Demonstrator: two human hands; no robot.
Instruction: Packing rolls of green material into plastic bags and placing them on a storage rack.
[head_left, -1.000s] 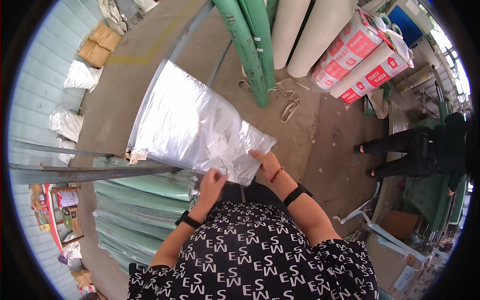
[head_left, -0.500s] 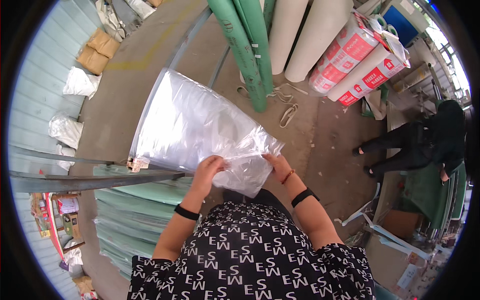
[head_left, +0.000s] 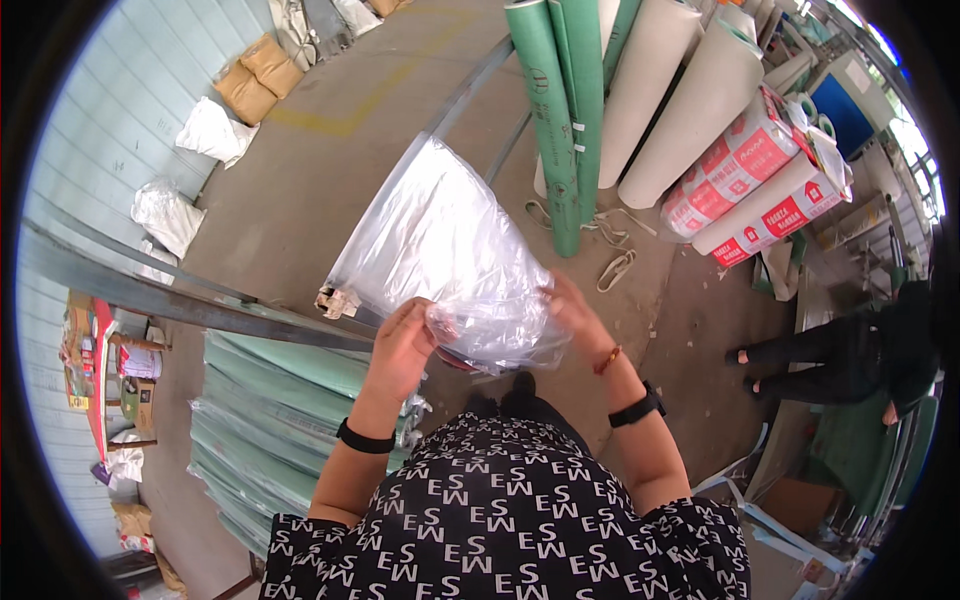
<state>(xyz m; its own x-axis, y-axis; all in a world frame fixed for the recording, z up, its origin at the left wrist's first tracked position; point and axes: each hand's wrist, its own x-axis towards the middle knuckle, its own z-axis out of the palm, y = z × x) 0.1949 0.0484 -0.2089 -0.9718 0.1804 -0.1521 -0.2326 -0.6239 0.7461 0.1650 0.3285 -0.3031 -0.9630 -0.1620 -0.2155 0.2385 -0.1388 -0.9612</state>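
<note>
A large sheet of clear plastic film (head_left: 455,245) hangs in front of me, its left edge wound round a long bar or roll. The lower part of the film is bunched and creased. My left hand (head_left: 403,348) is closed with fingertips pinched on the film's lower left edge. My right hand (head_left: 577,318) is at the film's right edge, its fingers smeared by motion, so their grip cannot be made out. A torn brown cardboard end (head_left: 337,303) sticks out at the roll's near end.
Green rolls (head_left: 562,150), cream rolls (head_left: 690,130) and red-and-white wrapped rolls (head_left: 770,215) stand ahead right. A metal beam (head_left: 190,305) crosses at left, above stacked green wrapped sheets (head_left: 290,420). A co-worker (head_left: 860,350) stands at right. Loose straps (head_left: 618,268) lie on the floor.
The view has shifted, so the surroundings sit farther right and lower. The film's near end is gathered closer together, and my right hand has moved along its right edge.
</note>
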